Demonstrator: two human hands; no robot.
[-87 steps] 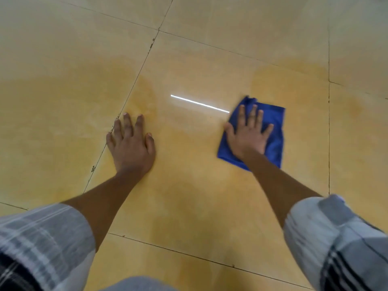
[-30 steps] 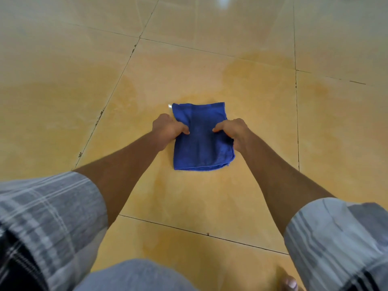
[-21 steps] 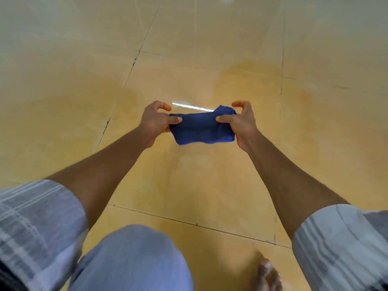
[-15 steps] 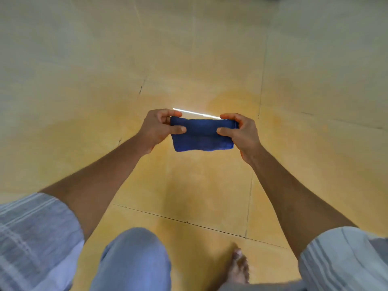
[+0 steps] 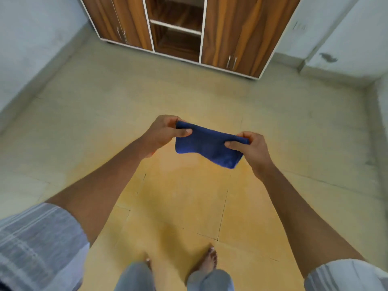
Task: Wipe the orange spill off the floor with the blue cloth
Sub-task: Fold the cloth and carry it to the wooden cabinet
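Observation:
The folded blue cloth hangs in the air in front of me, well above the floor. My left hand pinches its left end and my right hand pinches its right end, thumbs on the near side. A wide orange stain tints the floor tiles below my arms and around my bare feet.
A wooden wardrobe with white trim and an open middle shelf stands against the far wall. Pale blue walls close in on the left and right. Pale floor tiles stretch between me and the wardrobe.
I lifted the cloth off the floor with both hands and rose to standing; the view now takes in the wardrobe and walls. The cloth tilted down to the right.

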